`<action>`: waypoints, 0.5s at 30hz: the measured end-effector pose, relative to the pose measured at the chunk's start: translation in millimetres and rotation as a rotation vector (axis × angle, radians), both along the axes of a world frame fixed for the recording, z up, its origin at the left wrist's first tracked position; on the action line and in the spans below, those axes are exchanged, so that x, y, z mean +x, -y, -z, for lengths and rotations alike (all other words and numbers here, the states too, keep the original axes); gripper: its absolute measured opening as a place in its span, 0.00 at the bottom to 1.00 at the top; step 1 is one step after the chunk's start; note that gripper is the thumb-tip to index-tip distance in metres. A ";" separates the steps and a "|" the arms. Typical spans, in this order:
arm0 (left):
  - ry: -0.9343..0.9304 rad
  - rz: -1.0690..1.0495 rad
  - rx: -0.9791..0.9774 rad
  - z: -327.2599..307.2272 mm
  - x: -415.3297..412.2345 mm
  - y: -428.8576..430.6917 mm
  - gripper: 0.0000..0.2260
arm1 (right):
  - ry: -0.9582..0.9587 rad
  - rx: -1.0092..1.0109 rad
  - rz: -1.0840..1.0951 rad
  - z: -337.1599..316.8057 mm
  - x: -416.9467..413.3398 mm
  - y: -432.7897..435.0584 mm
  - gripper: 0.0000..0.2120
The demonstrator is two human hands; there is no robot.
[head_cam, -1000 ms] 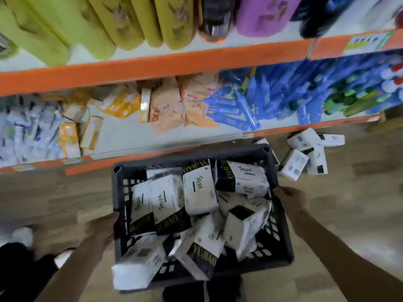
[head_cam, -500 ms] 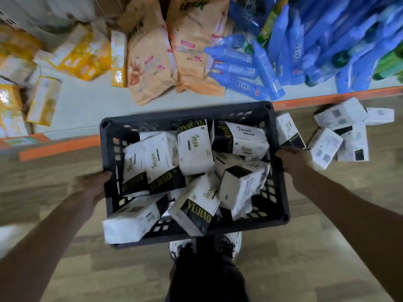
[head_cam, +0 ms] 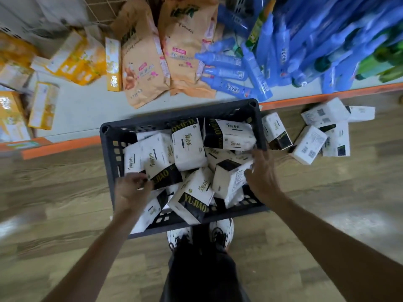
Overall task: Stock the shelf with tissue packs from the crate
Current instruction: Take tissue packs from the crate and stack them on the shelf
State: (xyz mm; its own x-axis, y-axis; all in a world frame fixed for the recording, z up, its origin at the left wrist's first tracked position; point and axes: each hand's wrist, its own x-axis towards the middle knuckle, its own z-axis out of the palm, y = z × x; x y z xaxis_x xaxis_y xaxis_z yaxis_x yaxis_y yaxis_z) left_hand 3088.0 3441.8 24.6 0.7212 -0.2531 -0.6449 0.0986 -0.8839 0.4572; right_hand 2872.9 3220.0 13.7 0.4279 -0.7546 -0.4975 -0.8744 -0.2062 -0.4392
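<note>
A dark plastic crate (head_cam: 181, 115) stands on the wooden floor against the low shelf (head_cam: 87, 114). It is heaped with several white tissue packs with black bands (head_cam: 188, 147). My left hand (head_cam: 133, 188) is inside the crate's left side, its fingers curled on the lower edge of a pack (head_cam: 160, 158). My right hand (head_cam: 261, 173) reaches in from the right with fingers spread, touching an upright pack (head_cam: 229, 179).
More tissue packs lie on the floor right of the crate, one beside it (head_cam: 275, 130) and a small pile (head_cam: 309, 144). The shelf holds orange bags (head_cam: 141, 68), blue bottles (head_cam: 257, 70) and yellow boxes (head_cam: 43, 105). My shoes (head_cam: 220, 234) are just behind the crate.
Both hands have left the crate's side rims and moved inward onto the packs. The crate has come down and now sits on the floor by the shelf edge.
</note>
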 end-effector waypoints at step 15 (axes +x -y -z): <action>-0.412 0.076 0.095 36.5 -70.5 3.7 0.40 | -0.266 -0.024 -0.807 11.7 11.8 -4.6 0.43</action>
State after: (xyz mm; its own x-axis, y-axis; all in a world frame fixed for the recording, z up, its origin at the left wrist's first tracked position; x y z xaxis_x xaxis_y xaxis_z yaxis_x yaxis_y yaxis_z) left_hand 3017.6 3438.0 -11.9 0.3798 -0.2210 -0.8983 0.1887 -0.9321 0.3091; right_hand 2884.7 3224.6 2.0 0.7106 -0.2794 -0.6457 -0.5285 -0.8179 -0.2277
